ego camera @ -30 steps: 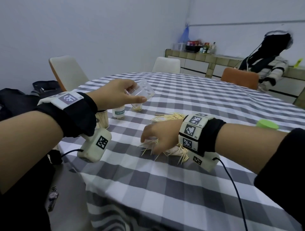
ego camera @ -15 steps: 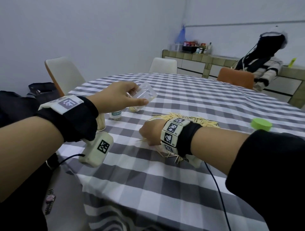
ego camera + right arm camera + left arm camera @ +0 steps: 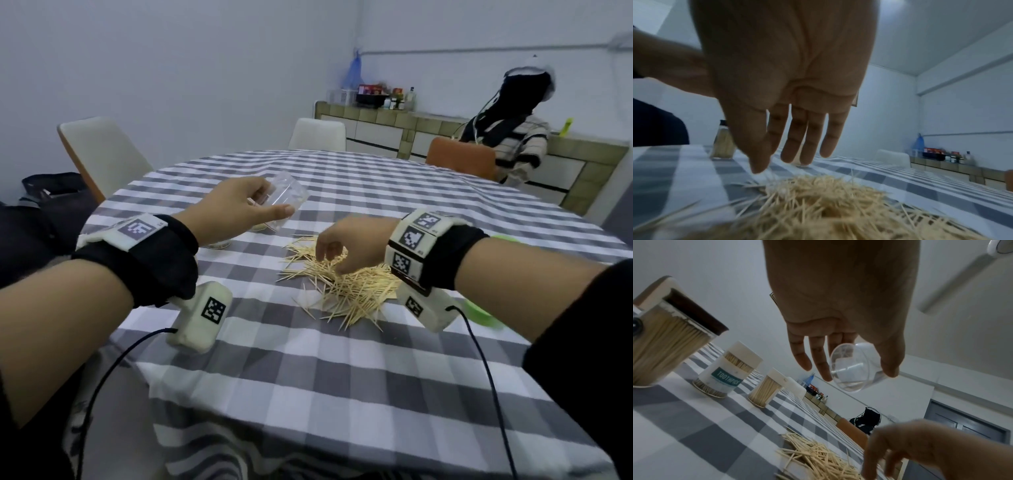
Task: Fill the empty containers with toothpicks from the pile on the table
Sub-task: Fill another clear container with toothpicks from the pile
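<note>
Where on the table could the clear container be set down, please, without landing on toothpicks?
Bare checked cloth lies between the toothpick pile and the near table edge, and across the far side beyond the clear container. It is crowded along the left edge, where the filled toothpick jars stand in a row, and at the pile under the right hand.

Head view: looks forward and down across the grey-and-white checked tablecloth (image 3: 342, 359). Left wrist view: low, close under the left hand (image 3: 838, 296), facing along the table. Right wrist view: low, close under the right hand (image 3: 789, 65). All three share the loose pile of pale wooden toothpicks (image 3: 346, 287) (image 3: 818, 459) (image 3: 818, 203).
</note>
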